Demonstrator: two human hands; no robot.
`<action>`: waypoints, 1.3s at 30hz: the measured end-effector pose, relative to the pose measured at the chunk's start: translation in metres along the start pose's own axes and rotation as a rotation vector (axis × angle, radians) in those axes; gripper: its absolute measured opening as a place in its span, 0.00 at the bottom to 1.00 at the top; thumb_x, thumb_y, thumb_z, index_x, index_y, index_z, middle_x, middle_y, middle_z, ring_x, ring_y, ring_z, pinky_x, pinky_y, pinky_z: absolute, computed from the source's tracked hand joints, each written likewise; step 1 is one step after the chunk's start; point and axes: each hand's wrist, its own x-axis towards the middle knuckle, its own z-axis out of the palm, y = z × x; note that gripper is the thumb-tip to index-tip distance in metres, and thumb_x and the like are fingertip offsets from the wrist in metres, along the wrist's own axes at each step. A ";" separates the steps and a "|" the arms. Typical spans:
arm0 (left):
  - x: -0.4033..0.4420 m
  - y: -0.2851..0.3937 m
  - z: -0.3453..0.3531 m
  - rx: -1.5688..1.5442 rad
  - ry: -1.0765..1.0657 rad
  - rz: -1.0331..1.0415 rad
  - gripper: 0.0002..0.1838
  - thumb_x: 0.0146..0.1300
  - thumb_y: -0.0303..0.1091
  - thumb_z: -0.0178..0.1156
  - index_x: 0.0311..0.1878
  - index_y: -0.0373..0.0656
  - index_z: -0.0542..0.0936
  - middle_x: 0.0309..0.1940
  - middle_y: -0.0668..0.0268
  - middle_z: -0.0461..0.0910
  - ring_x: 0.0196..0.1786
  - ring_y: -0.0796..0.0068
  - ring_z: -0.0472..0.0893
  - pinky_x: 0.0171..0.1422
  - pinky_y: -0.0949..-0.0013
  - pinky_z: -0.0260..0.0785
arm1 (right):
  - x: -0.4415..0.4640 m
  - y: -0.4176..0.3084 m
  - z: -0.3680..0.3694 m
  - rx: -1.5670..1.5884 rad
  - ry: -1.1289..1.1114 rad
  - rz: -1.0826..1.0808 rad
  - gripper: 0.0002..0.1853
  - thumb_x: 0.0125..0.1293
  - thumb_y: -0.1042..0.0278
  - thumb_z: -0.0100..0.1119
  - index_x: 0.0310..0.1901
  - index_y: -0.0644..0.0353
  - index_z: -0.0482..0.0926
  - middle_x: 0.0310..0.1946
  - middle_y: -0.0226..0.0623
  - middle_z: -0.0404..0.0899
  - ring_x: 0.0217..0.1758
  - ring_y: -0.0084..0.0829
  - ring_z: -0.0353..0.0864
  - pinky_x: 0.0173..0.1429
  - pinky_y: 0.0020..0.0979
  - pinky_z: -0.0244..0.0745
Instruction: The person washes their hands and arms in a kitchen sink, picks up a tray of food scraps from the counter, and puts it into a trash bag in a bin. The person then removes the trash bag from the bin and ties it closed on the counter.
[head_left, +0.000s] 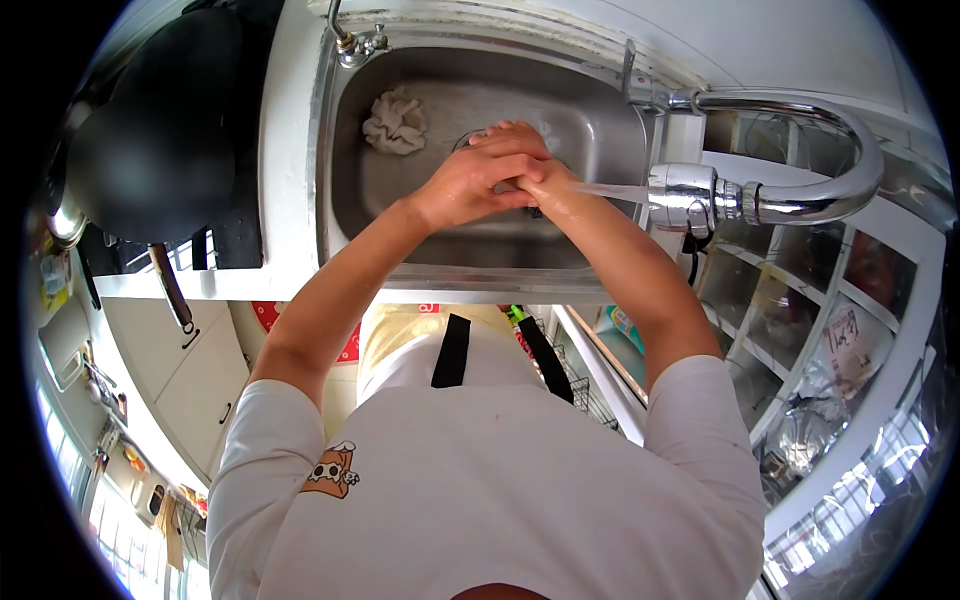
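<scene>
My left hand [465, 187] is wrapped over the back of my right hand near the wrist, with its thumb and fingers on either side. Beneath and beyond it, my right hand [520, 140] lies with its fingers stretched out towards the back of the sink, partly covered. Both hands look wet and are over the metal sink [375, 195]. A stream of water [612, 190] runs sideways in view from the chrome faucet [682, 197] onto my right wrist. A crumpled pale cloth [396, 122] lies in the left part of the basin.
A black pan [150, 165] with a handle is on the stove at the left. The faucet's curved neck [850, 140] arches over the right side. Divided shelves [800, 290] with bagged items stand at the right. A small valve [360, 45] is at the sink's back left corner.
</scene>
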 end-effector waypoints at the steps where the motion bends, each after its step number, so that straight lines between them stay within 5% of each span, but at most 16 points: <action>1: 0.000 0.000 0.002 -0.001 0.004 -0.003 0.19 0.45 0.21 0.68 0.41 0.45 0.74 0.54 0.64 0.76 0.57 0.57 0.75 0.62 0.60 0.67 | -0.002 0.004 0.004 0.018 -0.002 -0.044 0.21 0.65 0.48 0.50 0.56 0.45 0.74 0.55 0.30 0.75 0.63 0.38 0.68 0.72 0.43 0.53; 10: -0.004 -0.002 0.012 0.007 0.111 0.020 0.17 0.48 0.31 0.70 0.40 0.46 0.75 0.51 0.67 0.78 0.52 0.59 0.76 0.56 0.62 0.70 | 0.006 -0.002 -0.020 -0.053 -0.318 -0.006 0.19 0.68 0.50 0.43 0.55 0.47 0.73 0.58 0.33 0.73 0.64 0.37 0.68 0.71 0.39 0.55; 18: -0.003 0.004 0.012 0.058 0.110 0.071 0.21 0.48 0.31 0.70 0.47 0.49 0.77 0.53 0.67 0.77 0.54 0.60 0.75 0.57 0.61 0.70 | -0.007 0.008 0.017 -0.222 0.039 -0.058 0.22 0.69 0.49 0.42 0.61 0.46 0.71 0.63 0.33 0.70 0.69 0.40 0.62 0.72 0.46 0.51; 24: 0.001 0.008 0.008 0.115 0.091 0.115 0.22 0.46 0.29 0.70 0.47 0.51 0.77 0.49 0.69 0.75 0.52 0.63 0.75 0.54 0.61 0.70 | -0.001 -0.016 -0.037 -0.270 -0.384 0.050 0.27 0.67 0.45 0.45 0.65 0.45 0.67 0.67 0.34 0.64 0.75 0.41 0.52 0.76 0.45 0.44; 30: -0.002 0.014 0.006 0.136 0.091 0.094 0.19 0.44 0.29 0.70 0.42 0.50 0.77 0.47 0.70 0.75 0.50 0.64 0.75 0.50 0.62 0.70 | -0.014 -0.018 -0.031 -0.321 -0.297 -0.003 0.30 0.65 0.44 0.46 0.67 0.45 0.64 0.69 0.34 0.61 0.76 0.40 0.49 0.78 0.44 0.38; 36: -0.007 0.021 0.002 0.151 0.165 0.125 0.17 0.43 0.29 0.71 0.38 0.47 0.76 0.47 0.69 0.77 0.49 0.63 0.77 0.50 0.63 0.71 | -0.007 -0.010 -0.020 -0.280 -0.033 -0.125 0.23 0.65 0.49 0.47 0.57 0.50 0.72 0.60 0.33 0.71 0.70 0.40 0.59 0.75 0.44 0.46; 39: -0.010 0.024 0.001 0.154 0.225 0.155 0.17 0.44 0.30 0.71 0.38 0.45 0.76 0.49 0.66 0.78 0.50 0.60 0.77 0.52 0.61 0.72 | -0.005 -0.018 -0.038 -0.187 -0.053 -0.120 0.34 0.49 0.47 0.64 0.57 0.53 0.72 0.52 0.37 0.74 0.69 0.43 0.58 0.75 0.46 0.44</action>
